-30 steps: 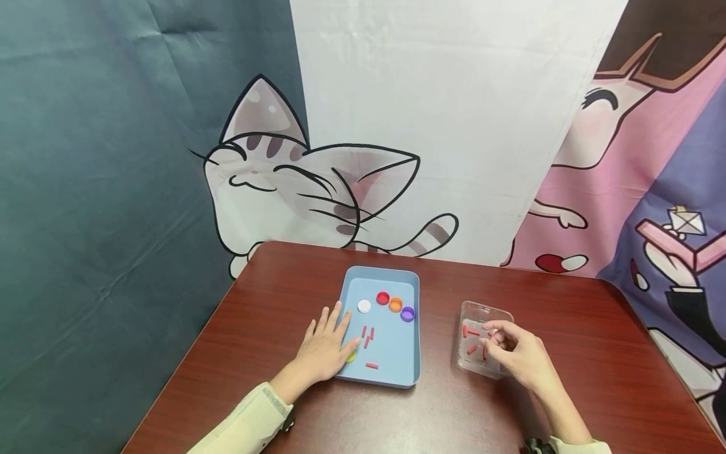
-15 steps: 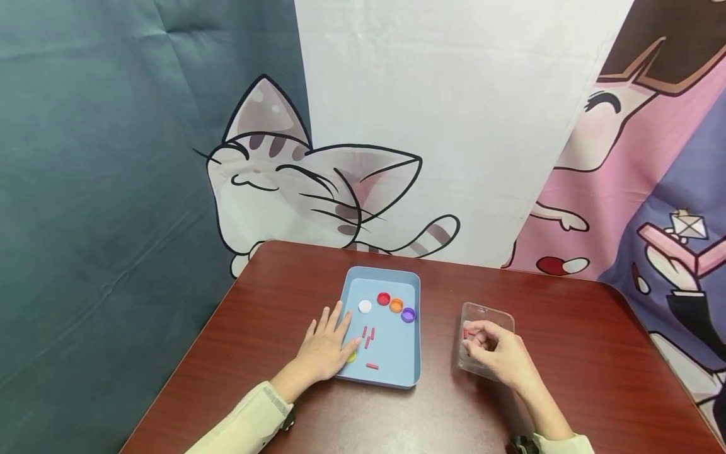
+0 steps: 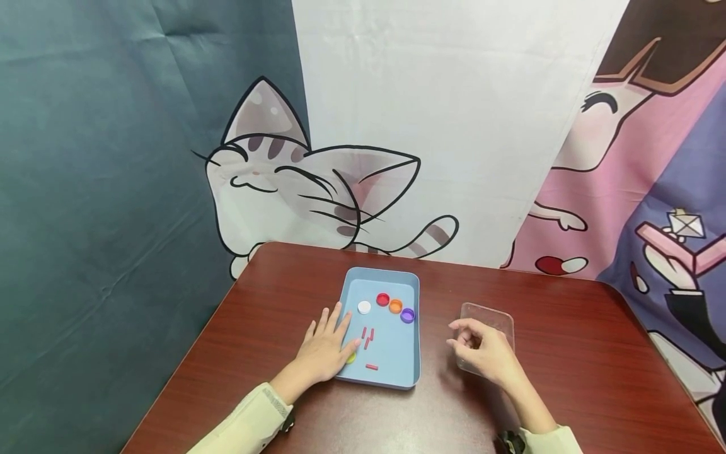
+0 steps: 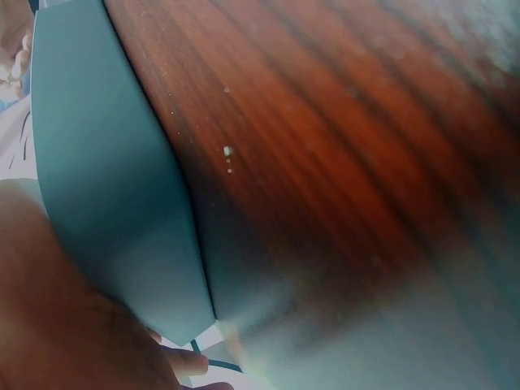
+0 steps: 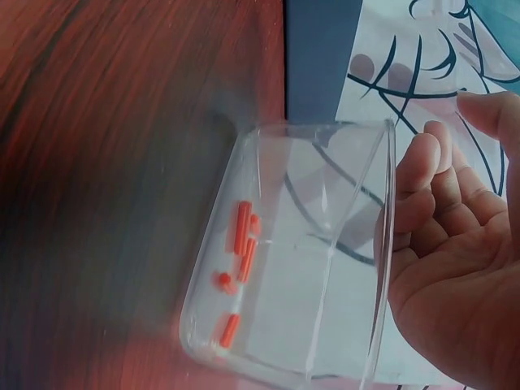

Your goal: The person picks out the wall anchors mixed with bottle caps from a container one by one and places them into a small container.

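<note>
My left hand [image 3: 323, 350] lies with fingers spread at the left rim of a light blue tray [image 3: 411, 372]. Its thumb partly covers a yellow cap [image 3: 351, 357]. Inside the tray are several short red sticks [image 3: 371, 367] and a white cap [image 3: 364, 307]. Red [image 3: 382, 299], orange [image 3: 396, 306] and purple [image 3: 408, 315] caps sit in the tray's upper right. My right hand [image 3: 490, 353] hovers over the left side of a clear plastic box [image 3: 499, 318], thumb and forefinger apart, other fingers curled. Nothing shows between its fingertips. The right wrist view reveals several red sticks [image 5: 244, 227] in the box.
Tray and box stand apart on a reddish-brown wooden table [image 3: 272, 284]. A cloth backdrop [image 3: 471, 126] with cartoon drawings hangs behind the table's far edge, and a dark teal cloth [image 3: 113, 189] hangs on the left.
My right hand has moved left across the clear box, its fingertips now at the box's left edge with the thumb and forefinger still apart. The left hand and the tray have stayed put.
</note>
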A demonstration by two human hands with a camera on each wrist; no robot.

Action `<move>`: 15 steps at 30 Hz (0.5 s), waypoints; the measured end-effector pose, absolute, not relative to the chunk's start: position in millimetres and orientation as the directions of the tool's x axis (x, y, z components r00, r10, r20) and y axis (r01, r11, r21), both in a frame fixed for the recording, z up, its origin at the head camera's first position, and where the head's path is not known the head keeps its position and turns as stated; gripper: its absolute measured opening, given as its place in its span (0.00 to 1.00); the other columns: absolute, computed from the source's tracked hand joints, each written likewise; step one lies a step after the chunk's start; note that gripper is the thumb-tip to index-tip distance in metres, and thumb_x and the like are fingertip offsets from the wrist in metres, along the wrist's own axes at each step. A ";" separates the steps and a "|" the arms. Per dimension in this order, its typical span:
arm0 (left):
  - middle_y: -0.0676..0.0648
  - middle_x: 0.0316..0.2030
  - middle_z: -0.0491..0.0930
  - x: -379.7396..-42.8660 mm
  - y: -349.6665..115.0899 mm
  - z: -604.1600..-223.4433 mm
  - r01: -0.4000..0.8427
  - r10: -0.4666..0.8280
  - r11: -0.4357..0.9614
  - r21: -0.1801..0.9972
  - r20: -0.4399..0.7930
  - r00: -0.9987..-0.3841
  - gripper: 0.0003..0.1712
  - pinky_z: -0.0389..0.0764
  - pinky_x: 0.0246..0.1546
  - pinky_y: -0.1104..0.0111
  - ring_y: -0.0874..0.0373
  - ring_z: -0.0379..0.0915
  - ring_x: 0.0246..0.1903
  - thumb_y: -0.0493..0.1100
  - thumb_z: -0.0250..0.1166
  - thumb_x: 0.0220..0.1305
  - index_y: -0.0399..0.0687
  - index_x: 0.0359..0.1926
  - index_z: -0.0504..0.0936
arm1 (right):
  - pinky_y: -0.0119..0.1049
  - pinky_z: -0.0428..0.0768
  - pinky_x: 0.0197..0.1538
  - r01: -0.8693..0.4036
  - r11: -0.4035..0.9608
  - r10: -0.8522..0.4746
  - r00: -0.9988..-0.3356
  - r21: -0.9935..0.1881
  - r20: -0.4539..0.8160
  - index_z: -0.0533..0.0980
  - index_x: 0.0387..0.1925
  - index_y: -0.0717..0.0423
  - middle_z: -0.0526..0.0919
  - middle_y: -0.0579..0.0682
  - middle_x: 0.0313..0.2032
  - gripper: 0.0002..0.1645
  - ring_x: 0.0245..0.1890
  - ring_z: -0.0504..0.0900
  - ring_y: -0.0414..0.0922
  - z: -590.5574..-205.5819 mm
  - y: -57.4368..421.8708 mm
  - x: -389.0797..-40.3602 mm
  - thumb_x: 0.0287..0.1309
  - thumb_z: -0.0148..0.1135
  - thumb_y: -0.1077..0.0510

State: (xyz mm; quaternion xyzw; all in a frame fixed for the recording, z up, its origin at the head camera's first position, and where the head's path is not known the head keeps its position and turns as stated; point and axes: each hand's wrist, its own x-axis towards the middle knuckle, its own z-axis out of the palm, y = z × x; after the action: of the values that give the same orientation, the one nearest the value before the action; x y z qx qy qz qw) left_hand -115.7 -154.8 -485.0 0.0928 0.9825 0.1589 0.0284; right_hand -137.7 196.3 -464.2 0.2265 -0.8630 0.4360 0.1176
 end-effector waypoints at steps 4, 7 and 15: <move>0.43 0.81 0.42 -116.2 -154.9 -487.5 0.168 0.185 0.935 0.311 -0.026 -0.982 0.42 0.49 0.73 0.38 0.37 0.39 0.78 0.66 0.47 0.75 0.50 0.80 0.56 | 0.28 0.76 0.26 -0.509 0.511 -0.308 -0.861 -0.693 0.405 0.82 0.41 0.52 0.75 0.36 0.21 0.17 0.22 0.73 0.31 -465.4 191.3 -139.9 0.49 0.75 0.67; 0.42 0.81 0.43 -116.3 -155.1 -487.3 0.171 0.186 0.932 0.319 -0.020 -0.982 0.42 0.49 0.73 0.38 0.37 0.40 0.78 0.66 0.48 0.75 0.49 0.79 0.57 | 0.29 0.75 0.26 -0.495 0.518 -0.311 -0.869 -0.697 0.386 0.82 0.42 0.51 0.75 0.35 0.21 0.16 0.21 0.73 0.31 -465.7 187.6 -140.9 0.50 0.76 0.65; 0.41 0.80 0.44 -115.9 -155.5 -485.9 0.180 0.195 0.930 0.320 -0.015 -0.981 0.41 0.50 0.72 0.37 0.35 0.40 0.78 0.65 0.49 0.76 0.48 0.79 0.57 | 0.29 0.74 0.25 -0.468 0.531 -0.317 -0.883 -0.706 0.347 0.82 0.42 0.50 0.76 0.35 0.21 0.16 0.21 0.73 0.31 -466.2 176.1 -144.6 0.51 0.75 0.63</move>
State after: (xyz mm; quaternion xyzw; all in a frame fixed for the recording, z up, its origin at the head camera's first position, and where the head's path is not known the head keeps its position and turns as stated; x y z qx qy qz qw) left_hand -115.9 -155.5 -485.9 0.0954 0.9821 0.1607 0.0234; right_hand -144.6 176.1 -466.2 0.2254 -0.8706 0.4283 0.0885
